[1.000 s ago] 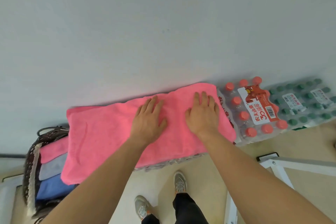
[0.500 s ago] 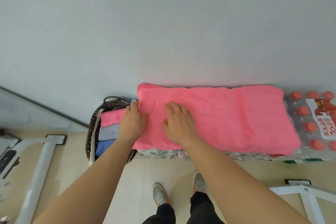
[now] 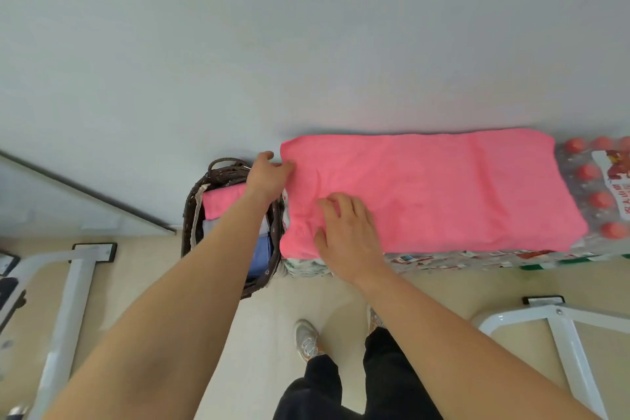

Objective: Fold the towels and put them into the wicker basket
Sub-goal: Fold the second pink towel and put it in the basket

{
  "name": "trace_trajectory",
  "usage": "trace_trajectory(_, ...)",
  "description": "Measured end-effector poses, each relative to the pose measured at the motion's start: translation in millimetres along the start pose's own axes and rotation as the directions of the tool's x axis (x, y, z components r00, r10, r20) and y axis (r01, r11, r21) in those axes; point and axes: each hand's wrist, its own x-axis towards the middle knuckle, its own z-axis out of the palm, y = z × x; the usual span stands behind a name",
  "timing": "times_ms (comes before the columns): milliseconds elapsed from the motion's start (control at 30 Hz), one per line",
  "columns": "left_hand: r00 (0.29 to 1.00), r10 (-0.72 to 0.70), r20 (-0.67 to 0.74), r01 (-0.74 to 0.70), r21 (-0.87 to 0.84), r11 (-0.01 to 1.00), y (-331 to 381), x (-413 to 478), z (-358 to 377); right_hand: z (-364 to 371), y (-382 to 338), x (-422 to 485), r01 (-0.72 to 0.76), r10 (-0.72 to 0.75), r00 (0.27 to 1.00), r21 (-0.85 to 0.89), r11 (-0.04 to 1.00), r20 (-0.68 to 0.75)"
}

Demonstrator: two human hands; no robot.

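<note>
Against the pale wall, a long pink terry towel lies spread flat over shrink-wrapped packs of red-capped water bottles. Both hands work at its left end. The left hand pinches the far left corner between thumb and fingers, while the right hand sits on the near left part, fingers curled and bunching the cloth. Just beside that end, under the left forearm, stands a dark brown wicker basket holding folded pink, grey and blue towels.
</note>
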Motion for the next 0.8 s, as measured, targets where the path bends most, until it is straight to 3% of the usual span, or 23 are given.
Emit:
trace_trajectory(133, 0.999, 0.027, 0.035, -0.027, -0.011, 1.000, 14, 26, 0, 9, -33, 7, 0.047, -0.048, 0.998, -0.020, 0.999, -0.028)
trace_trajectory(300, 0.995, 0.097, -0.031, -0.099, -0.062, 0.993, 18, 31, -4, 22, -70, 22, -0.272, 0.279, 0.960, -0.149, 0.951, 0.025)
trace_trajectory(433, 0.988, 0.136, -0.074, -0.142, -0.090, 0.986, 21, 32, -9, 25, -82, 26, -0.360, 0.379, 0.923, -0.205, 0.910, 0.063)
trace_trajectory(600, 0.977, 0.110, -0.183, -0.126, -0.079, 0.989, 31, 24, -15, 11, -85, 14, -0.294, 0.300, 0.953, -0.105, 0.950, 0.049)
trace_trajectory(800, 0.928, 0.096, -0.359, -0.093, 0.027, 0.995, 49, 10, -40, -18, -72, -2, -0.237, 0.212, 0.958, 0.115, 0.965, 0.194)
